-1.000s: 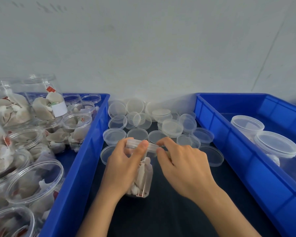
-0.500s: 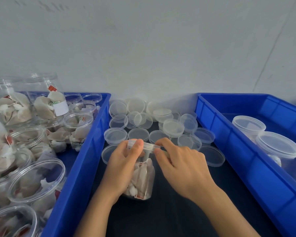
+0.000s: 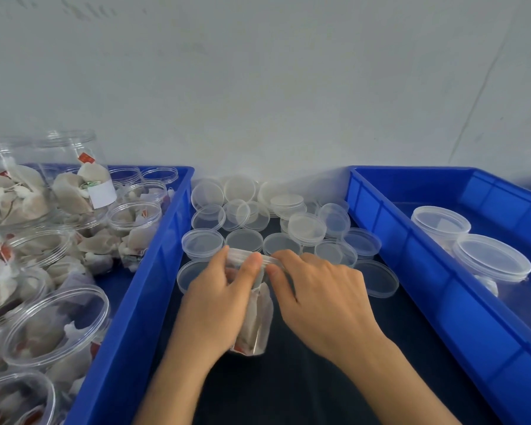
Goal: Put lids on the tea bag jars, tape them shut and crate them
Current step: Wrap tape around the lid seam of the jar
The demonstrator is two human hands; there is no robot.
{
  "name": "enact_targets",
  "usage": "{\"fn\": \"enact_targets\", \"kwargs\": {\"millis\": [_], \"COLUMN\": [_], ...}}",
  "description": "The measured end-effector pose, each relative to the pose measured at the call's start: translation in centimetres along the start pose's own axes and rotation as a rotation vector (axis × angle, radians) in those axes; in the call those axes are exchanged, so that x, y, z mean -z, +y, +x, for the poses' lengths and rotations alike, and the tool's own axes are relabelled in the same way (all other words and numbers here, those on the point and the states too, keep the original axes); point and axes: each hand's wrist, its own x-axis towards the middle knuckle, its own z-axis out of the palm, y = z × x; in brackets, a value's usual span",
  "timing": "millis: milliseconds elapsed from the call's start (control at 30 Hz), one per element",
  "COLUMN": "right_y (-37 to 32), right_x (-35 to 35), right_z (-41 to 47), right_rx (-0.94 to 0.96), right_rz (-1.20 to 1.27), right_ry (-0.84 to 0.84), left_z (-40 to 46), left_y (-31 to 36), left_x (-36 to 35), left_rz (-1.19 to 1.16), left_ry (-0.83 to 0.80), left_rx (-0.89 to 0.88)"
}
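No text, brand or number could be read anywhere. At about ten o'clock, a white label (image 3: 103,193) stood on one of the open tea bag jars (image 3: 74,179) in the left blue crate (image 3: 154,271), but it looked blank. Small red tags (image 3: 86,157) on the tea bags showed faint marks too blurred to make out.

My desk (image 3: 319,388) has a dark top: blue crate (image 3: 141,302) on the left, another blue crate (image 3: 442,302) right, loose clear lids (image 3: 307,225) piled between them, plus one jar (image 3: 255,320).
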Motion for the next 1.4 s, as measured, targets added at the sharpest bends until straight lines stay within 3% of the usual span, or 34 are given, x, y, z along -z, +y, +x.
{"fn": "enact_targets", "kwargs": {"millis": [167,433,1400], "right_y": [-0.5,1.6,3.1], "right_x": [-0.3,0.4,-1.0], "right_z": [-0.1,-0.5,1.4], "right_rx": [-0.048,-0.138,-0.107], "right_rz": [0.244,0.478,0.569], "right_ry": [-0.030,-0.174,-0.303], "left_z": [-0.4,0.8,1.7], "left_y": [0.5,-0.3,-1.4], "left_x": [-2.1,-0.8,0.4], "left_rz": [0.028,-0.098,-0.255], "left_ry": [0.220,0.168,0.009], "left_rx": [-0.019,-0.012,-0.046]}}
